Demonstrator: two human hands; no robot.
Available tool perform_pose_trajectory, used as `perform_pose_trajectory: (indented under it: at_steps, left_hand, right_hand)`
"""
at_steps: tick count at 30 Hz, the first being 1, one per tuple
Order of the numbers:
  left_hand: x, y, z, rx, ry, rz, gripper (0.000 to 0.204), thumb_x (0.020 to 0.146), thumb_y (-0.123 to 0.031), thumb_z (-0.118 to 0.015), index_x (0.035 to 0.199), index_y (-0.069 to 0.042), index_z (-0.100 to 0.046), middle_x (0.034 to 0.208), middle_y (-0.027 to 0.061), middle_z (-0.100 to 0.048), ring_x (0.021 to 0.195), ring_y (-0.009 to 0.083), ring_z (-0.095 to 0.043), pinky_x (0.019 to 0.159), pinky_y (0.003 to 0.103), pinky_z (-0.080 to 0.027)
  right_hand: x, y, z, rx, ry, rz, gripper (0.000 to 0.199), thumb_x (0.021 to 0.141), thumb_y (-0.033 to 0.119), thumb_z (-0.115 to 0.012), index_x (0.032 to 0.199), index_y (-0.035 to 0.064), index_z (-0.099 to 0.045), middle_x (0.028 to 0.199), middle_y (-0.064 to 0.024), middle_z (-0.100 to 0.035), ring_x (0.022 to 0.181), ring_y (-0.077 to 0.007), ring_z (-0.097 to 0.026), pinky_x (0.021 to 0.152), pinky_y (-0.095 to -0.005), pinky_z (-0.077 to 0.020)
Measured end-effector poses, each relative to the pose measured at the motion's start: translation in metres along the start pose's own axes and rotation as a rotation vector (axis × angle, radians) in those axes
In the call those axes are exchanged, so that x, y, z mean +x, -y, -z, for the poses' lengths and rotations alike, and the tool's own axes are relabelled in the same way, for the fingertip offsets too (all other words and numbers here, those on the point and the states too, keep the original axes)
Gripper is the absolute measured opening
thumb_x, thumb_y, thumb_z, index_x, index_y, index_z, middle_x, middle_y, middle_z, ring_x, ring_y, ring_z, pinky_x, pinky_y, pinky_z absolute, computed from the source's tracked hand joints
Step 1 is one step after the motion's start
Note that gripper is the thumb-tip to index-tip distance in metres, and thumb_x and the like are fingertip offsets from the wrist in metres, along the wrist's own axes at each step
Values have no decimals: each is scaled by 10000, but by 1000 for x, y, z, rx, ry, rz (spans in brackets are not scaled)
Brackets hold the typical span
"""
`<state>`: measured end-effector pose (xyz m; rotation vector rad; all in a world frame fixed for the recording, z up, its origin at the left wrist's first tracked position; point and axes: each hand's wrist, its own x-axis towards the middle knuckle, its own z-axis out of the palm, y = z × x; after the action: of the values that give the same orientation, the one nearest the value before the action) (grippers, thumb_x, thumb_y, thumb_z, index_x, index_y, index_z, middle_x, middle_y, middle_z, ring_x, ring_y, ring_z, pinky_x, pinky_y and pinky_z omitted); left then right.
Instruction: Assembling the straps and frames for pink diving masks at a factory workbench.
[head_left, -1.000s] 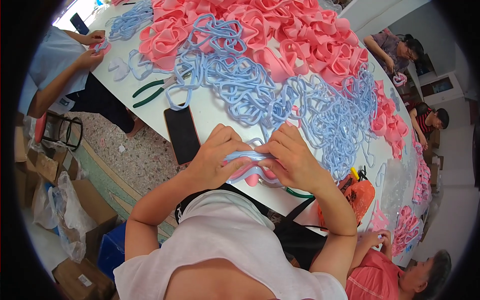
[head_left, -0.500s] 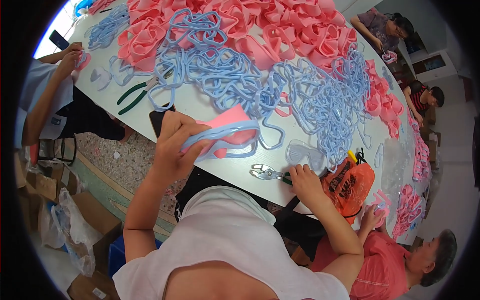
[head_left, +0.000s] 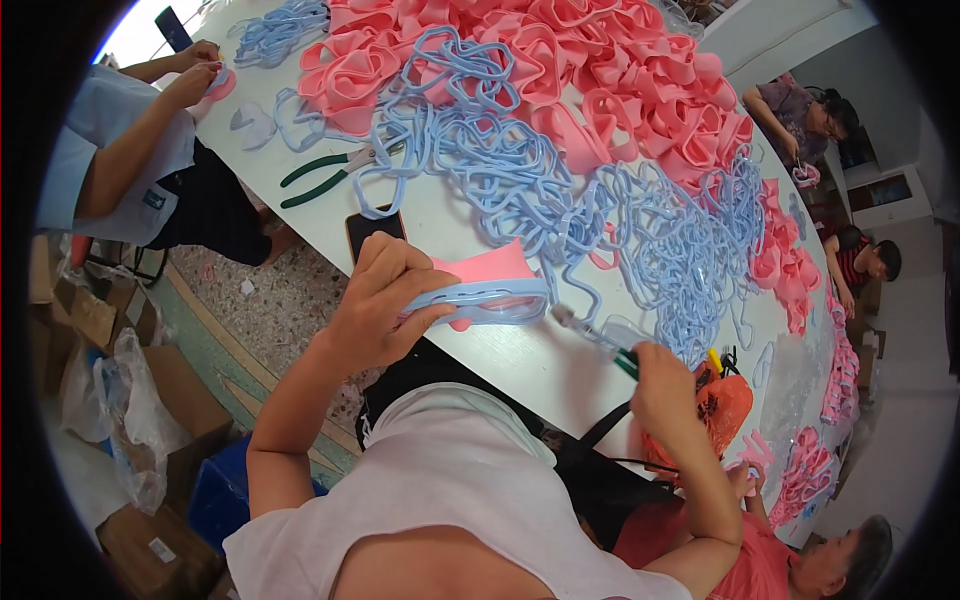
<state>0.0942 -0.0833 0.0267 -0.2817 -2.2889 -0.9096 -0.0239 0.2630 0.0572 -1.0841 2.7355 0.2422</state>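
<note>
My left hand [head_left: 385, 305] grips one end of a diving mask [head_left: 492, 290] with a pink soft skirt, a pale blue frame and a clear front. It holds the mask above the table's near edge. In my right hand [head_left: 662, 388] is a pair of pliers [head_left: 570, 318], its green handle in my closed fingers. The metal jaws point left toward the mask's right end, seemingly a little apart from it. A clear lens [head_left: 628, 332] lies on the table behind the pliers and is partly covered by them.
Pale blue frames [head_left: 490, 160] and pink skirts [head_left: 640, 70] are heaped on the white table [head_left: 520, 385]. A second pair of pliers [head_left: 318, 192] and a phone [head_left: 375, 225] lie left. An orange bag [head_left: 725, 415] sits right. Co-workers are around the table.
My right hand has picked the pliers up off the table and raised them toward the mask. The mask has turned so its frame shows more edge-on. The whole view has shifted somewhat.
</note>
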Motion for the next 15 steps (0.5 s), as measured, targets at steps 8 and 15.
perform_pose_trajectory:
  at_steps: [8, 15]
  left_hand:
    - [5, -1, -1, -45, 71, -57, 308, 692, -123, -764, 978, -54, -673, 874, 59, -527, 805, 249, -456, 738, 356, -364]
    - [9, -3, 1, -89, 119, -119, 290, 710, -153, -756, 971, -51, -683, 886, 53, -521, 823, 243, -451, 735, 351, -365]
  right_hand:
    - [30, 9, 78, 192, -274, 207, 615, 659, -144, -528, 1255, 1, -476, 1129, -182, -506, 1062, -359, -483, 918, -434, -382]
    - [47, 32, 100, -88, -327, 394, 500, 737, -57, -545, 1228, 17, -488, 1143, -171, -512, 1094, -327, -491, 915, -416, -384]
